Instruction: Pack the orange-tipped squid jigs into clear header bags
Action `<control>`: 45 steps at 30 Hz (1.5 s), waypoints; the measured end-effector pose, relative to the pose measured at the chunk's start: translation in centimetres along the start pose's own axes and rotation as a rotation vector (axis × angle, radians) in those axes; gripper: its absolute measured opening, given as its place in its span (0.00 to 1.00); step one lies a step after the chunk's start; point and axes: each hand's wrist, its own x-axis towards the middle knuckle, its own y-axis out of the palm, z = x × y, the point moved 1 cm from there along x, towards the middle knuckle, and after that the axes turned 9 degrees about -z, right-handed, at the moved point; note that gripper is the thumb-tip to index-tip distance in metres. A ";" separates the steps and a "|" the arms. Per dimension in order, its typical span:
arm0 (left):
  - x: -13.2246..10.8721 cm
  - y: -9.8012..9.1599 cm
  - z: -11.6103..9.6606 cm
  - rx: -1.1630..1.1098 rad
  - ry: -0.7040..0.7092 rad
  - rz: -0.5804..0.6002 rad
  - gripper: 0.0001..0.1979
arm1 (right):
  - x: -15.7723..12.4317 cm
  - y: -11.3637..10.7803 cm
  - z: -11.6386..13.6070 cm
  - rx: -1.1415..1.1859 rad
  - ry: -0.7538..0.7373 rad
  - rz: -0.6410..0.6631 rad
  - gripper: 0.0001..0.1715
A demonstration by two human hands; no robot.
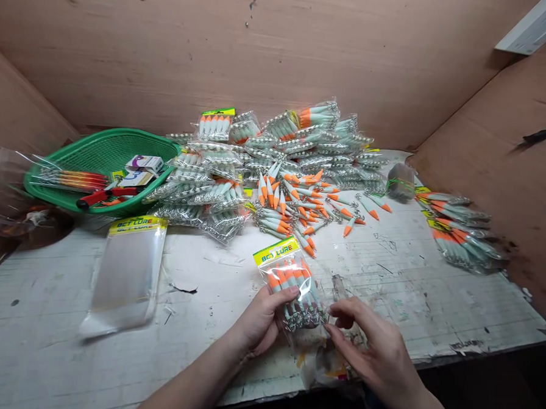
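- My left hand grips a clear packet, thumb across its front and fingers behind. The packet is in the lower centre of the frame, tilted slightly, with its yellow label uppermost.
- The packet contains a row of pale lures. Their orange ends point toward the label; their metal hooks sit at the lower end.
- My right hand is at the packet's lower right corner, thumb and forefinger curled toward the hooks. I cannot tell whether the fingertips pinch the plastic or stand just beside it.
- Loose lures lie in a pile at the centre of the frame, beyond the packet.
- A heap of filled packets extends across the upper centre, behind the loose lures.
- A stack of flat bags with yellow tops lies left of centre.
- A green basket stands at the upper left. It holds small boxes, a red-handled tool and red-orange lures.
- More filled packets lie at the right of the frame on the white table.
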 end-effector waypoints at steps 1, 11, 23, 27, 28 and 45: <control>0.1 -0.1 0.0 0.017 -0.005 0.000 0.18 | -0.3 0.3 0.0 0.016 0.013 -0.007 0.08; 0.5 0.1 0.5 0.012 -0.012 -0.060 0.14 | -2.7 1.7 0.0 -0.079 -0.064 -0.177 0.13; 0.4 -0.3 0.3 0.041 -0.030 -0.104 0.14 | -2.3 1.4 0.7 -0.145 -0.095 -0.276 0.12; 0.6 -0.3 0.3 0.100 -0.002 -0.054 0.14 | -2.2 1.5 0.7 -0.058 0.027 -0.246 0.11; 0.8 -0.3 0.2 0.126 0.001 -0.038 0.14 | -2.2 1.6 0.6 -0.025 0.061 -0.218 0.10; -1.9 -2.0 2.9 1.524 1.125 0.154 0.18 | -4.0 4.7 -0.7 -0.087 0.034 -0.184 0.09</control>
